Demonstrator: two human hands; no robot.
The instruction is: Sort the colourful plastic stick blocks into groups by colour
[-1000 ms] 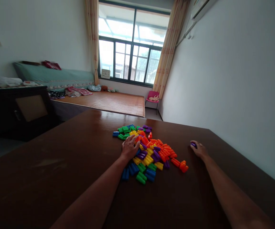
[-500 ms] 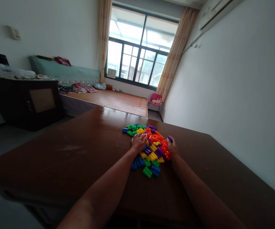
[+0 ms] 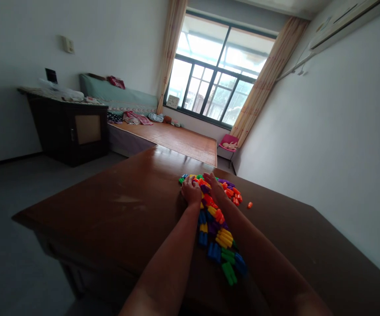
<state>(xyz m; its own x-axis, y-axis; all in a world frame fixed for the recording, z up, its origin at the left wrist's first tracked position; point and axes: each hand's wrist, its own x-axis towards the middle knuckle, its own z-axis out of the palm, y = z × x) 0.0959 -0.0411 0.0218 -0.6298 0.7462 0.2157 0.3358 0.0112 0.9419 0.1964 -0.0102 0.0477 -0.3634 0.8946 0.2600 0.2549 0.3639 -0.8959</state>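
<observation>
Left hand [image 3: 191, 190] and right hand [image 3: 215, 186] at blocks [image 3: 224, 238], toward table's [image 3: 117, 193] far edge
Both grips loosely open, hold unclear; orange piece [image 3: 249, 205] lies apart

At the far side, a window [image 3: 216, 70] stands between patterned curtains [image 3: 270, 77], a square clock [image 3: 173, 102] on its sill. Left of it, a bed [image 3: 177, 139] carries crumpled cloths [image 3: 137, 118]. Further left is a dark cabinet [image 3: 68, 131] with a plastic bag [image 3: 56, 89] on top. A pink chair [image 3: 228, 142] stands near the right curtain, below an air conditioner [image 3: 344, 26] high on the right wall.
</observation>
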